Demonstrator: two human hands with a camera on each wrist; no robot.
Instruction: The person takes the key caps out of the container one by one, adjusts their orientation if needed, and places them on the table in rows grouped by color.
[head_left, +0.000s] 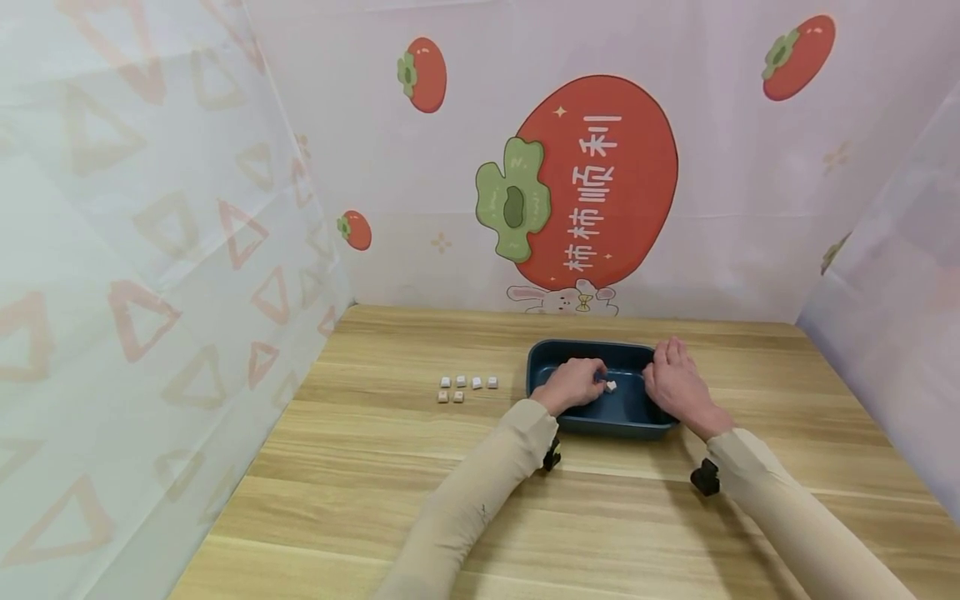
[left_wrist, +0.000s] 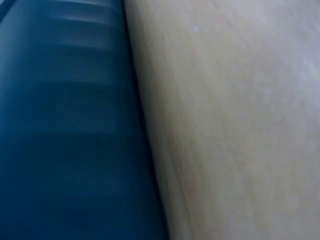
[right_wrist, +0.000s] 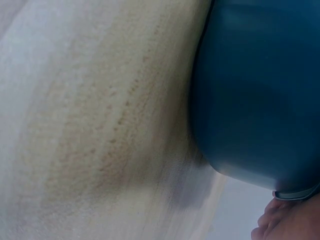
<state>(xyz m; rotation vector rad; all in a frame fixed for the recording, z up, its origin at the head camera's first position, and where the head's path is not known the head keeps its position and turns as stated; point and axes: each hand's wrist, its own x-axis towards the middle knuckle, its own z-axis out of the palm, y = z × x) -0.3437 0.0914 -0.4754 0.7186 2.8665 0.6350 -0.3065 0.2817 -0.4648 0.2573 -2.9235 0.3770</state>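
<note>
A dark blue rectangular bin [head_left: 615, 429] stands on the wooden table. My left hand [head_left: 573, 385] reaches over its near left side, fingers bent down inside it. Right at those fingertips lie small white keycaps [head_left: 611, 386]; I cannot tell whether the fingers pinch one. My right hand [head_left: 681, 387] grips the bin's right end, and its fingers [right_wrist: 282, 220] show at the rim in the right wrist view. The left wrist view holds only the bin's outer wall [left_wrist: 70, 115] and tabletop, the hand being out of sight there.
Left of the bin, several small keycaps [head_left: 461, 381] sit in two rows on the wooden table [head_left: 360, 467], white ones behind and beige ones in front. A printed cloth wall [head_left: 450, 167] rises behind the table, with more cloth at both sides.
</note>
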